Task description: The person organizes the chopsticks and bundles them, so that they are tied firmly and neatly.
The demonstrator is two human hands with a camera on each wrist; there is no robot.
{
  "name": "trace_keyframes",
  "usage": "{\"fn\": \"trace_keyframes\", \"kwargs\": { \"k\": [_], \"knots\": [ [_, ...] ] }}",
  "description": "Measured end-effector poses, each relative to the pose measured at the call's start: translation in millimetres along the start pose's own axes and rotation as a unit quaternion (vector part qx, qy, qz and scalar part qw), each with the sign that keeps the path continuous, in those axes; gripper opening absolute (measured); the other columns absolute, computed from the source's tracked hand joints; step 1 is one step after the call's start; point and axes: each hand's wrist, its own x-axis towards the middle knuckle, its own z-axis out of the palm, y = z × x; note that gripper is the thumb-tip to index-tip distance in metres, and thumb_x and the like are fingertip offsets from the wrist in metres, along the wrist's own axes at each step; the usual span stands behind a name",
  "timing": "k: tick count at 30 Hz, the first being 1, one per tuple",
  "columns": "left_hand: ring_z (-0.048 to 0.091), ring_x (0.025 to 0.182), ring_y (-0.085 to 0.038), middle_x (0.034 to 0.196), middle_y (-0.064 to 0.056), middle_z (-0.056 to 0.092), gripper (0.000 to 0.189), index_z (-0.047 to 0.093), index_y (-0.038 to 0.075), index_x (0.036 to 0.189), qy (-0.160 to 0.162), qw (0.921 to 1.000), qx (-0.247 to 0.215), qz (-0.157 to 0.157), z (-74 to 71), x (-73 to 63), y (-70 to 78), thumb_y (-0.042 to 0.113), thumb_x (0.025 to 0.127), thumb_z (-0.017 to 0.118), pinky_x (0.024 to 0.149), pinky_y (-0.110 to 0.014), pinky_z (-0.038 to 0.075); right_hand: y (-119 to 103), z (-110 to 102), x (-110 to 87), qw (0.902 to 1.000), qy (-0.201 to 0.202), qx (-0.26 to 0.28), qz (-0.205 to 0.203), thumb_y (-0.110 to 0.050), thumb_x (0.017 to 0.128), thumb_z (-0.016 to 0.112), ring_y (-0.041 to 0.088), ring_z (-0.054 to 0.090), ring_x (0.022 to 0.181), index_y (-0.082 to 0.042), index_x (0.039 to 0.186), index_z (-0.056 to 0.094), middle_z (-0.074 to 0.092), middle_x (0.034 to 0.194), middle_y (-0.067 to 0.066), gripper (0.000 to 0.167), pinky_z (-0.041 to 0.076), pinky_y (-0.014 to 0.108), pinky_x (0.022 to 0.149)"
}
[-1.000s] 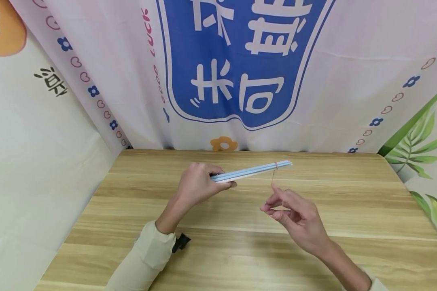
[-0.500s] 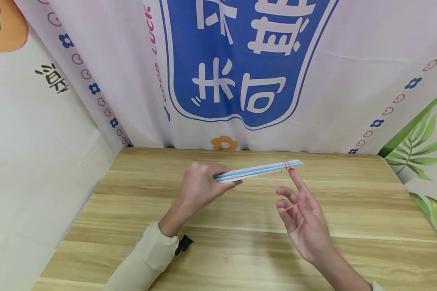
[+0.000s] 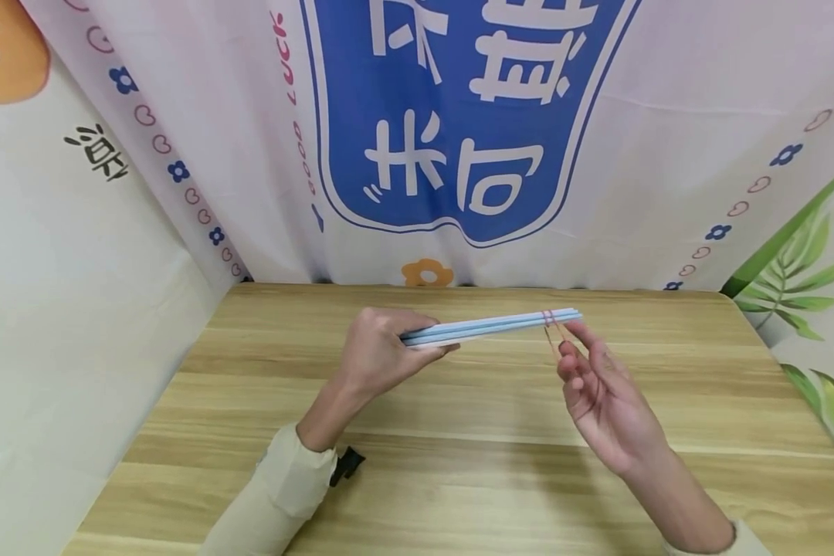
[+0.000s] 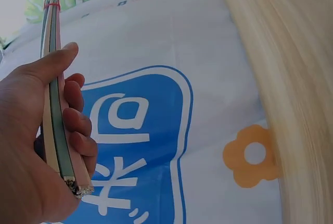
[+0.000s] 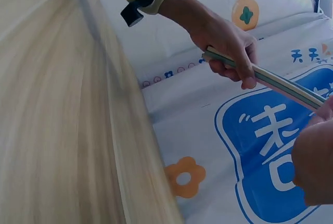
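My left hand grips a bundle of pastel chopsticks near one end, holding it above the table and pointing right. Cream, green and pink sides of the chopsticks show in the left wrist view, their square ends below the palm. A thin red rubber band circles the far end in more than one turn. From there a loop of it stretches down to the curled fingers of my right hand, whose index finger reaches the chopstick tips. In the right wrist view, the right hand hides that banded end.
Beneath both hands lies a wood-grain table. A printed curtain hangs along its back edge, and a pale wall sheet stands at the left. A black wrist device sits at the left sleeve.
My right hand has moved right and up to the chopstick tips, and its fingers, spread half a second ago, now curl with the band drawn taut. The left hand keeps its grip.
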Motion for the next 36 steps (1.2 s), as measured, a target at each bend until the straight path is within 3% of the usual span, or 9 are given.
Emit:
{"fn": "trace_keyframes", "kwargs": {
  "k": [4,11,14,18,21,25,27,31,36],
  "knots": [
    [0.072,0.063,-0.005,0.082,0.0,0.083,0.022,0.088,0.012,0.089,-0.013,0.9998,0.003,-0.012,-0.3,0.1,-0.4,0.029,0.079,0.097,0.059,-0.02,0.054,4,1,-0.2,0.9832,0.033,-0.178,-0.023,-0.007,0.118,0.024,0.011,0.076,0.101,-0.006,0.137,0.06,0.075,0.116,0.004,0.041,0.059,0.017,0.075],
    [0.07,0.062,-0.004,0.08,0.002,0.082,0.024,0.087,0.013,0.087,-0.03,0.9992,0.014,-0.022,-0.4,0.4,3.7,0.032,0.078,0.098,0.06,-0.02,0.054,16,3,-3.5,0.8673,0.101,-0.484,-0.06,0.006,0.11,0.047,0.008,0.072,0.076,-0.008,0.126,0.061,0.069,0.098,-0.003,0.025,0.052,0.022,0.052],
    [0.067,0.06,-0.003,0.079,0.003,0.082,0.026,0.087,0.013,0.087,-0.035,0.9987,0.021,-0.03,-0.7,0.0,3.7,0.034,0.078,0.098,0.058,-0.019,0.052,18,5,-5.1,0.834,0.088,-0.54,-0.073,0.011,0.106,0.054,0.009,0.074,0.073,-0.002,0.12,0.059,0.069,0.097,-0.003,0.02,0.053,0.026,0.048],
    [0.061,0.057,-0.001,0.078,0.005,0.081,0.027,0.087,0.015,0.087,-0.054,0.9964,0.04,-0.051,-0.4,-0.6,3.6,0.039,0.079,0.097,0.056,-0.018,0.048,22,2,-5.4,0.8122,0.021,-0.57,-0.121,0.009,0.103,0.062,0.007,0.078,0.078,0.001,0.115,0.064,0.07,0.102,-0.004,0.014,0.053,0.026,0.047],
    [0.055,0.054,0.0,0.075,0.006,0.08,0.027,0.087,0.016,0.086,-0.072,0.9934,0.052,-0.073,0.4,-1.1,3.4,0.041,0.081,0.095,0.053,-0.019,0.043,24,-3,-2.8,0.79,-0.045,-0.582,-0.187,-0.003,0.105,0.062,0.006,0.08,0.088,0.006,0.132,0.067,0.072,0.112,-0.001,0.029,0.055,0.025,0.05],
    [0.05,0.051,0.0,0.069,0.007,0.077,0.028,0.086,0.015,0.084,-0.085,0.9897,0.058,-0.099,1.1,-1.1,3.2,0.042,0.082,0.094,0.05,-0.019,0.038,28,-5,0.3,0.7608,-0.093,-0.591,-0.251,-0.014,0.109,0.056,0.007,0.08,0.098,-0.001,0.163,0.039,0.071,0.132,0.007,0.058,0.06,0.024,0.057],
    [0.05,0.05,0.0,0.068,0.007,0.076,0.029,0.086,0.015,0.084,-0.084,0.9888,0.064,-0.106,1.3,-1.0,3.4,0.042,0.082,0.094,0.05,-0.019,0.038,31,-2,-0.5,0.7635,-0.087,-0.588,-0.252,-0.013,0.11,0.054,0.009,0.081,0.1,-0.007,0.17,0.023,0.067,0.14,0.01,0.067,0.062,0.027,0.06],
    [0.051,0.051,-0.002,0.069,0.005,0.077,0.03,0.087,0.014,0.085,-0.066,0.9881,0.085,-0.11,1.6,-1.2,4.6,0.042,0.082,0.094,0.05,-0.02,0.038,38,9,-6.6,0.8058,-0.011,-0.561,-0.189,-0.007,0.111,0.049,0.013,0.081,0.1,-0.018,0.174,0.002,0.064,0.147,0.008,0.079,0.063,0.036,0.059],
    [0.055,0.052,-0.002,0.073,0.004,0.08,0.029,0.087,0.015,0.087,-0.045,0.9898,0.099,-0.092,1.4,-1.8,5.0,0.042,0.083,0.094,0.05,-0.019,0.041,38,19,-10.5,0.8967,0.088,-0.421,-0.104,-0.007,0.116,0.036,0.017,0.081,0.102,-0.014,0.174,0.001,0.068,0.142,0.004,0.068,0.063,0.036,0.061]
  ]
}}
